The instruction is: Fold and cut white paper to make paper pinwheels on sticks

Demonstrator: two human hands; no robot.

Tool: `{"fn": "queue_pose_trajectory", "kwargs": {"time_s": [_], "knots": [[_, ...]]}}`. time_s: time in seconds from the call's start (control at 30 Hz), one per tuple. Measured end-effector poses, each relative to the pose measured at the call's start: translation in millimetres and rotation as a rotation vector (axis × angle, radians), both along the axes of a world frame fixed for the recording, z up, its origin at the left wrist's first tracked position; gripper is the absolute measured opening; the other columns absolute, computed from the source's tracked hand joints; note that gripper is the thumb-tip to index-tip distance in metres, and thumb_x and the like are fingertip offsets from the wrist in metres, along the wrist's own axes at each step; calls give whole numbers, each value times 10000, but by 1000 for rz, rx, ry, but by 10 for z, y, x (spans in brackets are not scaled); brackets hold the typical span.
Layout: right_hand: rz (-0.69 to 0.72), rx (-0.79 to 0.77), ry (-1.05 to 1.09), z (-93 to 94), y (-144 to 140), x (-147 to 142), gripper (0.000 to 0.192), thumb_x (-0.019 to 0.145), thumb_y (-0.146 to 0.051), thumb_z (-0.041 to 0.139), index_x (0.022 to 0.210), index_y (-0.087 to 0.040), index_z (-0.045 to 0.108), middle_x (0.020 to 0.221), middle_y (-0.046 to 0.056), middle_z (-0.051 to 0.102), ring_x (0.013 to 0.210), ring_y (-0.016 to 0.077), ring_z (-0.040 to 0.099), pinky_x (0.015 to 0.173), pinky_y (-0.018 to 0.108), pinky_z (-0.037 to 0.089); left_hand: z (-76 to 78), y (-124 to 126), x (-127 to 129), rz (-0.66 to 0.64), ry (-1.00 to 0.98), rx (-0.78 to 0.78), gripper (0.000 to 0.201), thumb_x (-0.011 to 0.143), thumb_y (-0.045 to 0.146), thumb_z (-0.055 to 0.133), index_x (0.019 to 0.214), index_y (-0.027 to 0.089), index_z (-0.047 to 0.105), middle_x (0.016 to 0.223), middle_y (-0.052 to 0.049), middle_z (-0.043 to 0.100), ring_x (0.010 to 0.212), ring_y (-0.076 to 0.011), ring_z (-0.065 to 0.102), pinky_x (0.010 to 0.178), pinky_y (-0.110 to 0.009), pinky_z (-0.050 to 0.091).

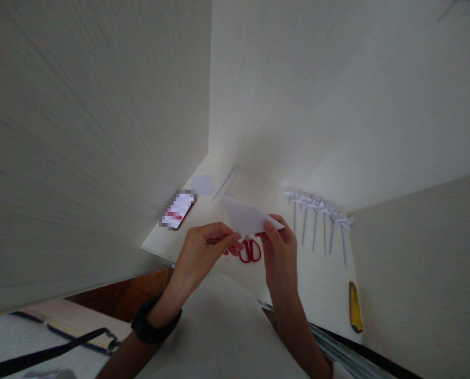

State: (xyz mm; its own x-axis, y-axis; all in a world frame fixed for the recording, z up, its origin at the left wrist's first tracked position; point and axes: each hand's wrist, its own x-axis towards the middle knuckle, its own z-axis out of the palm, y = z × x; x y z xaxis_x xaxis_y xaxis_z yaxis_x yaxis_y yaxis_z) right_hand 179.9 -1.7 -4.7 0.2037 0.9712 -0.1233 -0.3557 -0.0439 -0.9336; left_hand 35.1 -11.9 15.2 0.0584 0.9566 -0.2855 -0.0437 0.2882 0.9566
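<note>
Both hands hold a folded white paper sheet [247,217] above the pale desk [325,284]. My left hand [205,247] pinches its near left edge between thumb and fingers. My right hand [279,247] grips the right side of the paper with thumb on top. A black band sits on my left wrist. Red-handled scissors [250,251] lie on the desk just under and between the hands, partly hidden by the paper.
A row of several white paper pinwheels on sticks [320,210] lies to the right. A phone [178,210] rests at left, a small white paper [203,184] and a thin stick [226,182] beyond it. A yellow utility knife [355,308] lies near the right edge. White walls enclose the desk.
</note>
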Motion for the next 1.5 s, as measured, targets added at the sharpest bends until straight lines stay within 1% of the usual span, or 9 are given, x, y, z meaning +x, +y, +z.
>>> {"fn": "queue_pose_trajectory", "kwargs": {"time_s": [0.13,0.3,0.37,0.53,0.67,0.77,1.03,1.37,1.5], "knots": [[-3,-26,-32,1,13,56,158,728,-310,749,770,-204,639,670,-41,573,638,113,478,612,244,366,-39,8,-14,16,9,9,142,774,245,697,654,170,702,612,-9,718,572,-134,639,574,-223,485],[123,-36,-126,21,88,195,156,697,-286,762,715,-199,633,641,-50,582,612,104,487,596,233,376,-95,29,-53,5,92,79,166,801,268,681,664,176,691,623,2,705,582,-129,632,576,-217,474],[165,-31,-204,56,125,264,149,696,-291,760,738,-204,646,676,-42,614,627,114,517,611,242,401,-85,34,-56,-33,154,116,184,821,276,659,666,182,687,633,5,703,596,-131,635,595,-220,472],[263,45,-455,164,192,391,83,770,-295,694,817,-227,688,823,-6,685,768,154,601,722,282,448,-52,50,-50,-119,323,171,210,837,281,619,648,197,657,626,15,699,604,-145,648,633,-231,463],[348,78,-669,213,235,427,74,788,-277,664,832,-229,698,834,1,695,787,161,609,755,298,449,-72,69,-58,-186,451,197,224,847,266,568,644,198,636,625,16,699,608,-146,655,650,-233,445],[410,75,-753,227,255,434,67,780,-272,661,796,-213,689,801,4,691,770,162,612,758,304,454,-79,71,-60,-224,533,198,221,849,251,533,656,196,627,620,16,699,611,-141,655,639,-228,428],[446,40,-816,245,247,443,92,772,-294,658,754,-207,683,759,11,694,757,173,625,759,319,464,-80,83,-70,-281,657,220,224,867,257,486,697,197,620,663,8,712,656,-146,662,659,-231,419],[442,-1,-812,229,253,456,109,752,-304,663,718,-202,681,729,7,689,732,166,617,725,300,450,-86,67,-80,-299,682,218,234,878,263,478,707,197,625,674,6,714,663,-147,662,658,-236,417],[416,-28,-804,246,255,437,101,736,-294,667,697,-202,677,711,3,687,716,163,612,708,294,441,-83,72,-79,-310,680,204,227,872,265,483,703,199,620,674,4,720,660,-150,667,663,-241,423]]}}
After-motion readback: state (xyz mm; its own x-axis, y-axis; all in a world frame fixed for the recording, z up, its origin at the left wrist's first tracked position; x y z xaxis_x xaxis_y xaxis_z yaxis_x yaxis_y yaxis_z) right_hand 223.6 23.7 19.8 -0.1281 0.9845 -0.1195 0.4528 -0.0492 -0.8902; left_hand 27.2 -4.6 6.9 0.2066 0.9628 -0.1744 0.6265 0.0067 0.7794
